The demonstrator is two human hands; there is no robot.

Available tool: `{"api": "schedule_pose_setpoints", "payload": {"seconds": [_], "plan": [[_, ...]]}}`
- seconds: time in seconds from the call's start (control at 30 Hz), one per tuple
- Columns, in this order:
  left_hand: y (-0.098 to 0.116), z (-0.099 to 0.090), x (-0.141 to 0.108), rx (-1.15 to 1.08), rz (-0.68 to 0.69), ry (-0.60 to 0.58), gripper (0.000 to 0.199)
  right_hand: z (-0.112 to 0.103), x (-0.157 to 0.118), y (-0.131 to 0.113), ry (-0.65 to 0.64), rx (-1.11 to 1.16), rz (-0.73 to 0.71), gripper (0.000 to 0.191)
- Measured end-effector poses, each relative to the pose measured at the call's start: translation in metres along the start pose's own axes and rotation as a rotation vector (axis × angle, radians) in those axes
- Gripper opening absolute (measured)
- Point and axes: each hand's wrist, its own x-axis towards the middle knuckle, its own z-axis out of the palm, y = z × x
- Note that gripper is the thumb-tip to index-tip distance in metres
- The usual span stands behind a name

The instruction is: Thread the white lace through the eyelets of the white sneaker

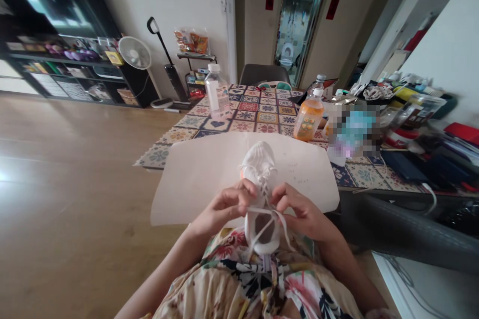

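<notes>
Item: small white fabric lace-up shoe (259,169), toe pointing away, resting on a sheet of pale cream paper (198,169) at the near edge of a table covered by a patterned tile-print cloth (258,109); its heel end overhangs the lap.

Hands: left hand (224,207) and right hand (301,209) flank the shoe's mid-section. Each has fingertips pinched closed on a strand of flat white shoelace (267,209), drawn taut across the tongue.

Progress, as judged: crossings appear laced over the forward eyelets; the upper eyelets near the opening look unthreaded, and loose lace ends hang toward the floral-print dress (239,279). No bow visible.

Nearby: clear plastic water bottle with white cap (217,92); orange-filled plastic bottle (309,117); white desk fan (134,53) on the black shelf.

Obscured: the eyelets under the fingers are covered; the exact lace path is probably too fine to read; the shoe's sole is hidden; a blurred patch masks items right of the orange bottle.
</notes>
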Motion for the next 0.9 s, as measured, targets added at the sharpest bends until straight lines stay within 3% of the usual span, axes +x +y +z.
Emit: {"api": "schedule_pose_setpoints", "payload": {"seconds": [0.07,0.13,0.2,0.3,0.4,0.47,0.53,0.63,0.73,0.8,0.9], "plan": [[0.002,-0.006,-0.002,-0.077,0.045,0.104,0.049,-0.005,-0.004,-0.002,0.018,0.131,-0.004,0.031],[0.006,-0.011,-0.003,-0.159,0.122,0.184,0.052,-0.008,-0.008,-0.004,0.114,0.256,-0.037,0.038],[0.010,-0.016,-0.003,-0.297,0.234,0.191,0.052,-0.012,-0.010,-0.006,0.238,0.359,-0.118,0.046],[0.016,-0.017,-0.003,-0.495,0.397,0.095,0.046,-0.017,-0.009,-0.010,0.391,0.524,-0.221,0.049],[0.020,-0.012,-0.005,-0.519,0.504,-0.040,0.036,-0.018,-0.008,-0.013,0.592,0.675,-0.205,0.038],[0.023,-0.005,-0.008,-0.412,0.469,-0.120,0.029,-0.015,-0.009,-0.014,0.684,0.667,-0.164,0.027],[0.026,0.003,-0.011,-0.205,0.306,-0.150,0.022,-0.008,-0.011,-0.014,0.717,0.516,-0.105,0.017],[0.023,0.017,-0.009,-0.008,0.007,-0.098,0.015,0.007,-0.012,-0.013,0.546,0.065,-0.069,0.007],[0.014,0.029,-0.005,-0.105,-0.188,-0.002,0.029,0.017,-0.009,-0.012,0.230,-0.251,-0.196,0.012],[0.009,0.034,-0.003,-0.149,-0.222,0.072,0.033,0.021,-0.005,-0.013,0.145,-0.305,-0.263,0.013],[0.007,0.036,-0.003,-0.079,-0.154,0.157,0.033,0.022,-0.002,-0.015,0.145,-0.318,-0.263,0.014]]}}
